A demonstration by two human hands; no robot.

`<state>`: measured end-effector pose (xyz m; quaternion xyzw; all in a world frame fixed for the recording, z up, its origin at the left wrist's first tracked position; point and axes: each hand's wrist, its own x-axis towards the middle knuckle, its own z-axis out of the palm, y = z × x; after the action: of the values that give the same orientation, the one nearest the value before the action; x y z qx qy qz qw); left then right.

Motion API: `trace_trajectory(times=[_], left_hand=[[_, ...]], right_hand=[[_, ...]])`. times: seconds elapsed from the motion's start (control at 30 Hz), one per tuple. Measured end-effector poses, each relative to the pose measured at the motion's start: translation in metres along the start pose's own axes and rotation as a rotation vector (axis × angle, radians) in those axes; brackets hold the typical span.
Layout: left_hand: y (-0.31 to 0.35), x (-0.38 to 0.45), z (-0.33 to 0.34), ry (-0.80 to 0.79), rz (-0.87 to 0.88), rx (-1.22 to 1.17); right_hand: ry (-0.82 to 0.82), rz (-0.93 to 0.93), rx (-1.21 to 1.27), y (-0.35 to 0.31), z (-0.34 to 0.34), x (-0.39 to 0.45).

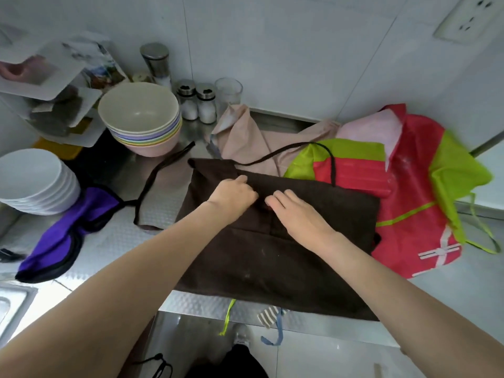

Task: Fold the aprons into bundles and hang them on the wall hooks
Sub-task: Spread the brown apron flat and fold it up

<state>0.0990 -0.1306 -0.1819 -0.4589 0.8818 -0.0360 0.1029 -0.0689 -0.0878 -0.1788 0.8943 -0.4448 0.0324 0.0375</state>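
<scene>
The brown apron point(272, 241) lay spread on the steel counter point(109, 241) at frame centre; the left hand point(234, 196) was curled, pinching a fold near its upper edge; the right hand point(297, 211) rested flat on the cloth, fingers straight; a red-and-green apron point(409, 200) lay at right, a purple apron point(68, 236) at left, stacked bowls point(141, 118) at upper left.
</scene>
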Motion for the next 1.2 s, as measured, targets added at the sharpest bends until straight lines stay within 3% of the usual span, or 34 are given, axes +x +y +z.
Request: trace_trajectory(times=[0.07,0.27,0.43,0.5,0.6,0.7,0.77,0.83,0.9,0.97,1.03,1.1,1.2], left_hand=[[-0.011,0.0,-0.004,-0.067,-0.105,0.048],[-0.045,-0.014,-0.02,-0.164,-0.385,0.114],[-0.055,-0.03,-0.02,-0.148,-0.386,0.138],[-0.049,-0.044,-0.005,-0.316,-0.256,0.068],[-0.048,-0.063,0.023,-0.573,-0.251,-0.129],[-0.063,-0.072,0.032,-0.54,-0.439,-0.325],[-0.075,-0.073,0.032,-0.497,-0.613,-0.62],[-0.082,-0.073,0.029,-0.435,-0.8,-1.034],[-0.09,-0.074,0.03,-0.378,-0.88,-1.188],[-0.094,-0.077,0.037,-0.367,-0.861,-1.115],[-0.097,-0.08,0.043,-0.337,-0.833,-0.991],[-0.097,-0.081,0.045,-0.346,-0.777,-0.966],[-0.092,-0.088,0.042,-0.548,-0.581,-0.824]], right_hand=[[-0.099,0.101,-0.038,0.013,-0.004,-0.005],[-0.018,0.173,-0.224,0.047,-0.02,0.002],[-0.002,0.153,-0.21,0.038,-0.036,0.018],[-0.166,0.103,-0.16,0.029,-0.026,0.009],[-0.659,0.099,-0.137,0.019,-0.001,-0.014],[-0.88,0.206,-0.105,0.015,0.008,-0.022],[-0.945,0.283,-0.04,0.017,0.008,-0.018],[-0.886,0.34,-0.019,0.015,0.003,-0.008],[-0.67,0.364,0.003,0.012,0.003,0.01],[-0.477,0.362,0.06,0.006,0.008,0.031],[-0.406,0.369,0.141,-0.005,0.014,0.053],[-0.425,0.433,0.202,-0.012,0.02,0.071],[-0.529,0.548,0.229,-0.01,0.032,0.088]])
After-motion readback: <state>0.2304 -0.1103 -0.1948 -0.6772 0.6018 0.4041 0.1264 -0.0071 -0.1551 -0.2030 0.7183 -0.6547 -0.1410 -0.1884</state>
